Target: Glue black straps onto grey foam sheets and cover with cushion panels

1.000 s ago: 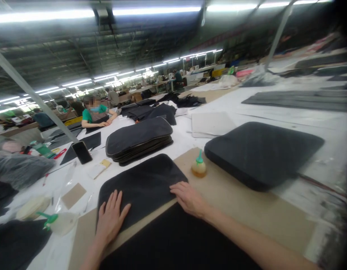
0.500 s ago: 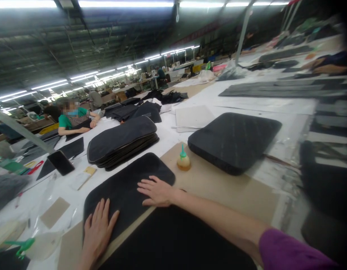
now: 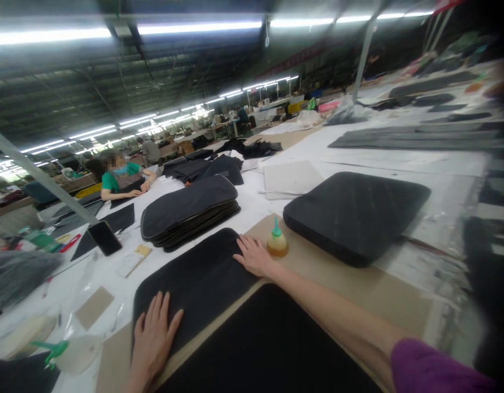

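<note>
A black rounded fabric panel (image 3: pixel 198 278) lies flat on a brown cardboard sheet (image 3: pixel 337 284) in front of me. My left hand (image 3: pixel 154 335) rests flat on the panel's near left corner, fingers spread. My right hand (image 3: pixel 254 256) lies flat on the panel's far right edge, fingers stretched out, just left of a small glue bottle (image 3: pixel 277 243) with a green nozzle. A second black panel (image 3: pixel 268 349) lies nearest me, under my right forearm.
A stack of black panels (image 3: pixel 190 210) sits behind the flat one, and a thick black cushion (image 3: pixel 354 213) lies to the right. A phone (image 3: pixel 105 238), a second green-nozzle bottle (image 3: pixel 70 353) and cardboard pieces are at left. A person in green (image 3: pixel 123 180) works farther back.
My right hand has slid from the panel's near right edge up to its far right edge, beside the glue bottle. My left hand has stayed flat on the near corner.
</note>
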Demonstrator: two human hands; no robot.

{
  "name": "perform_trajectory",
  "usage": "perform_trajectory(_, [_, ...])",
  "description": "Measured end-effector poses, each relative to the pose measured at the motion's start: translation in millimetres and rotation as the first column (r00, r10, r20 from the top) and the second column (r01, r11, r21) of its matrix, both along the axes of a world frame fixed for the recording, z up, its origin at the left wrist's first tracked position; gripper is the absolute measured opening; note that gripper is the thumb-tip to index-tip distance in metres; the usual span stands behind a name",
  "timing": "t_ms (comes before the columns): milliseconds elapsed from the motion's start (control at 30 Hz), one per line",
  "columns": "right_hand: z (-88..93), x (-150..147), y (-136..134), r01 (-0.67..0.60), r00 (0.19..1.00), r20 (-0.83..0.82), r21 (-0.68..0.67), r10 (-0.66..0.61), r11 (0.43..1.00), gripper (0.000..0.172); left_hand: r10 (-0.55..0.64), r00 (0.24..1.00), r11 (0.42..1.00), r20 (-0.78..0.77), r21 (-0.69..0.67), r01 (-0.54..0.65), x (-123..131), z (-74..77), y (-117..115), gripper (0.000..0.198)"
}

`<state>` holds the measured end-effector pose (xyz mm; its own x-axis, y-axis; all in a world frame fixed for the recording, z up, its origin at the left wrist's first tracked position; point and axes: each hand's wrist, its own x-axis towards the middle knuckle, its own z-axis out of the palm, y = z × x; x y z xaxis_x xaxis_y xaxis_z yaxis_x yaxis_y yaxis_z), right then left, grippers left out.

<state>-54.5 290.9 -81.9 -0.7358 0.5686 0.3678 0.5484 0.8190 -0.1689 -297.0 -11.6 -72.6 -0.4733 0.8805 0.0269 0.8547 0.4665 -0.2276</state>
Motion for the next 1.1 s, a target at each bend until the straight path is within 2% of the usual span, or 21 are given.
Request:
perform_trajectory(100, [2.2,-21,15,0.017,1.000,0.005,-0.006,-0.017,1.000,0.066,0.014,1.000,0.999,0.007,0.035,-0.014,-1,-3.5,0,0.070])
perform_trajectory(267, [4.1,-50,39,-0.154,0.986,0.060,-0.034,0.156,0.988,0.060,0.029,0.999,0.996,0.017,0.081,-0.030,-1,-5.6,1,0.072])
perform_trajectory(333, [2.1,-59,46,-0.161,0.984,0.072,-0.066,0.166,0.985,0.061,0.033,0.999,0.995,0.024,0.090,-0.035,1,-3.3,1,0.071])
perform_trajectory(500, [1.9,-76,54,0.016,0.998,0.063,-0.168,-0.006,0.986,0.070,0.040,0.997,0.994,0.063,0.100,-0.046,6,4.6,2,0.069])
perform_trajectory(567, [7.5,-78,49,0.083,0.996,0.047,-0.199,-0.076,0.977,0.070,0.028,0.998,0.994,0.056,0.105,-0.034,7,6.4,2,0.067])
perform_trajectory(633, [16.5,-74,37,0.099,0.995,0.012,-0.208,-0.099,0.973,0.067,0.031,0.999,0.993,0.033,0.112,-0.035,10,7.6,1,0.066])
perform_trajectory(733, [33.9,-47,8,0.000,0.998,-0.055,-0.198,-0.011,0.980,0.056,0.065,0.997,0.989,-0.041,0.137,-0.059,17,11.1,1,0.067])
perform_trajectory(800, [44.7,-11,-15,-0.081,0.994,-0.091,-0.201,0.064,0.976,0.044,0.081,0.991,0.984,-0.109,0.164,-0.063,24,16.8,2,0.068])
perform_trajectory(867, [50.7,37,-33,-0.102,0.990,-0.119,-0.219,0.077,0.970,0.037,0.076,0.984,0.980,-0.159,0.193,-0.044,33,25.4,4,0.067])
perform_trajectory(967, [44.3,112,-39,-0.024,0.985,-0.173,-0.291,-0.028,0.956,0.047,0.096,0.985,0.966,-0.142,0.251,-0.058,49,39.7,4,0.064])
perform_trajectory(1000, [37.9,133,-35,0.024,0.963,-0.241,-0.369,-0.121,0.929,0.044,0.123,0.986,0.956,-0.112,0.280,-0.087,56,43.5,2,0.063])
perform_trajectory(1067, [20.7,162,-19,0.119,0.901,-0.321,-0.466,-0.293,0.877,0.037,0.159,0.987,0.933,-0.028,0.331,-0.141,75,48.6,-7,0.061])
perform_trajectory(1100, [11.3,169,-9,0.137,0.873,-0.351,-0.493,-0.340,0.859,0.038,0.143,0.990,0.929,0.021,0.341,-0.141,88,49.7,-14,0.060])
